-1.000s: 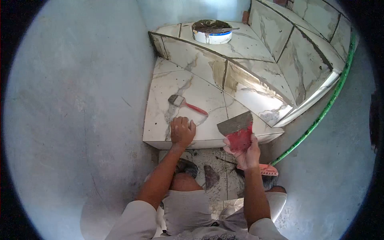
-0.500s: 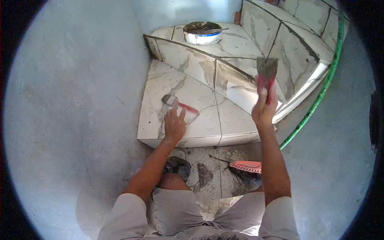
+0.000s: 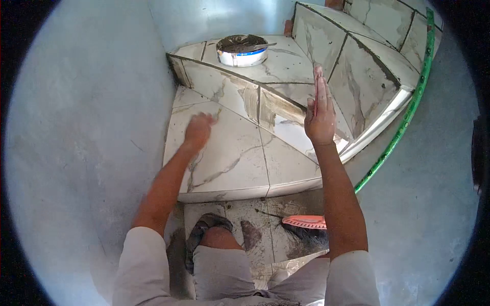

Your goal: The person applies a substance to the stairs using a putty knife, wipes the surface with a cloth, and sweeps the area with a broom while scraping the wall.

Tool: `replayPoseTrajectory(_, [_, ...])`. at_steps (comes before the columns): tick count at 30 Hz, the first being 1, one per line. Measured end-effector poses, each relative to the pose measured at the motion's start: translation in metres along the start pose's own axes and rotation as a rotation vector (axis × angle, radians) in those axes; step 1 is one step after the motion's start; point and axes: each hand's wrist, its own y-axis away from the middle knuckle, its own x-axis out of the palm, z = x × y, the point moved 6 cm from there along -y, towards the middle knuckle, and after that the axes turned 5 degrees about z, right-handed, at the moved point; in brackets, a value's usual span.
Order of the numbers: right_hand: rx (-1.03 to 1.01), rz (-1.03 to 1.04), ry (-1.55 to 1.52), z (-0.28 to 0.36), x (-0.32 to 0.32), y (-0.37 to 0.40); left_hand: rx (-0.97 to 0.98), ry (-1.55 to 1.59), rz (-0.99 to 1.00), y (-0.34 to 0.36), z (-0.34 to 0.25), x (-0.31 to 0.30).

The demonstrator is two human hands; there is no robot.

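White, marble-patterned tile faces a broad lower step (image 3: 235, 148), a low riser (image 3: 224, 84) behind it and an upper tread (image 3: 290, 70) above. 2 bare hands reach forward. The left hand (image 3: 199, 131), blurred, hangs over the left part of the lower step, fingers seemingly curled; the blur does not let me say whether it grips anything. The right hand (image 3: 321, 125) appears edge-on, fingers upward, in front of the upper tread; red shows along it, but I cannot say whether that is a held tool.

The step in hand seems to be handwork on the tile, perhaps around the tan smear (image 3: 280, 108) on the riser; a next move would call for light, level contact there.

Widest room lies across the lower step, up to its curved front edge above the floor. A blue-grey wall (image 3: 87, 127) limits the left side; a green hose (image 3: 408, 117) slants along the right. Beyond both hands, a round white tub (image 3: 242, 58) with a blue band stands on the upper tread, holding dark material.
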Motion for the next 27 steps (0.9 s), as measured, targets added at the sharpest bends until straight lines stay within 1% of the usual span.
replayPoseTrajectory(2, [-0.013,-0.036,-0.031,0.0,-0.003,0.0,-0.225,0.198,-0.122,-0.031,0.057,-0.003])
replayPoseTrajectory(4, [0.012,-0.041,-0.04,-0.001,-0.004,0.001,-0.237,0.479,-0.291,-0.055,0.114,0.012])
replayPoseTrajectory(5, [0.011,-0.042,-0.037,0.0,-0.004,0.002,-0.235,0.481,-0.292,-0.064,0.126,0.016])
replayPoseTrajectory(7, [0.051,-0.042,-0.015,0.001,-0.006,0.002,-0.184,0.483,-0.425,-0.079,0.14,0.019])
replayPoseTrajectory(8, [0.05,-0.043,-0.01,0.001,-0.005,0.004,-0.181,0.487,-0.426,-0.086,0.146,0.026])
replayPoseTrajectory(10, [-0.009,-0.078,0.011,0.002,-0.004,0.005,-0.341,0.501,-0.26,-0.104,0.159,0.055])
replayPoseTrajectory(11, [-0.012,-0.069,0.02,0.001,-0.002,0.005,-0.343,0.513,-0.255,-0.111,0.161,0.066])
replayPoseTrajectory(13, [-0.012,-0.07,-0.013,-0.002,0.0,0.007,-0.137,0.284,-0.327,-0.12,0.142,0.073])
replayPoseTrajectory(14, [-0.004,-0.049,-0.009,-0.003,0.001,0.009,-0.143,0.295,-0.307,-0.121,0.141,0.077])
replayPoseTrajectory(16, [-0.05,-0.1,0.047,0.001,-0.002,0.007,-0.055,0.206,-0.128,-0.129,0.128,0.068])
replayPoseTrajectory(17, [-0.034,-0.126,0.033,0.002,-0.004,0.006,-0.049,0.202,-0.12,-0.129,0.119,0.066])
replayPoseTrajectory(19, [0.005,-0.136,0.021,0.003,-0.005,0.006,0.051,0.358,0.077,-0.131,0.095,0.079])
replayPoseTrajectory(21, [0.037,-0.163,0.011,0.003,-0.011,0.005,0.178,0.283,-0.035,-0.123,0.039,0.089])
replayPoseTrajectory(22, [0.065,-0.153,-0.008,0.001,-0.01,0.007,0.087,0.283,0.179,-0.096,-0.02,0.029])
replayPoseTrajectory(23, [0.09,-0.144,-0.029,-0.001,-0.009,0.007,0.214,0.399,0.161,-0.077,-0.059,0.016])
replayPoseTrajectory(24, [0.094,-0.157,-0.029,-0.002,-0.009,0.007,0.343,0.514,0.144,-0.064,-0.086,0.004])
replayPoseTrajectory(25, [0.066,-0.166,-0.036,-0.001,-0.01,0.006,0.351,0.506,0.141,-0.058,-0.099,-0.01])
replayPoseTrajectory(26, [0.033,-0.172,-0.04,-0.001,-0.012,0.006,0.433,0.637,0.232,-0.052,-0.117,-0.023])
replayPoseTrajectory(27, [0.045,-0.19,-0.055,-0.002,-0.013,0.006,0.515,0.771,0.326,-0.048,-0.13,-0.03])
